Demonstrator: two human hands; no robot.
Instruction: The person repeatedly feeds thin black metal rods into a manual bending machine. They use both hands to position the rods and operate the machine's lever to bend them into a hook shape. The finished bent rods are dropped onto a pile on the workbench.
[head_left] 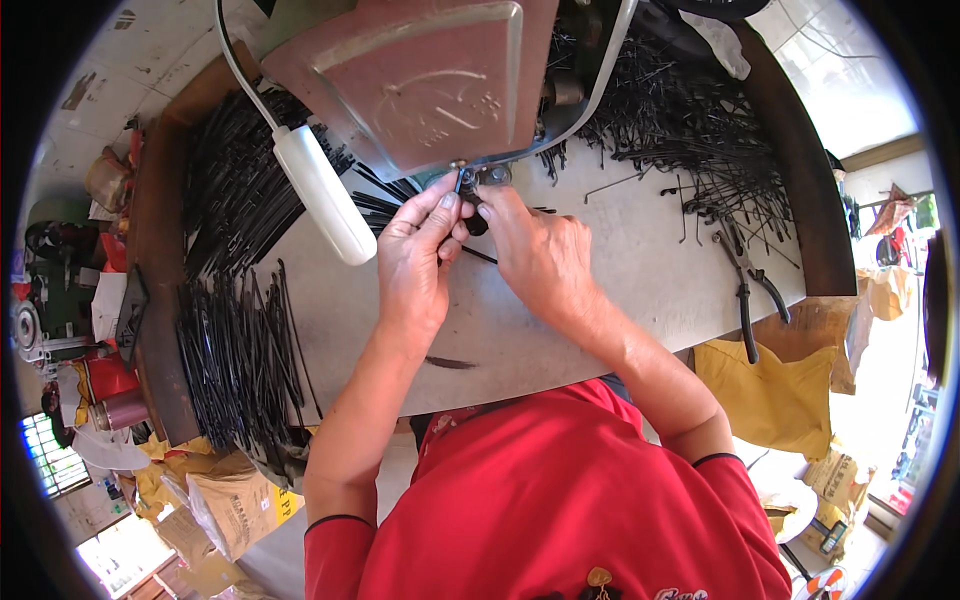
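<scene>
Red-brown painted metal, the machine housing [420, 85] hangs over the pale tabletop [500, 335], and we work right at its lower edge. Our left hand [422, 240] has thumb and forefinger pinching a slim dark piece [460, 183], the other fingers curled inward. That piece sits just under the housing, beside a dark metal fitting [493, 176]. Our right hand [545, 245] is close by on the fitting's other side, fingers bent and held together (we cannot tell whether they grip anything, as the hand hides it). Between our hands a black rod [483, 257] slants out low over the table. To our left, black rods lie in an upper bundle [240, 190] and a lower bundle [235, 360], near a white elongated fixture [325, 195]. To our right, a tangled heap of thin rods [670, 120] spreads above black-handled pliers [742, 285].
</scene>
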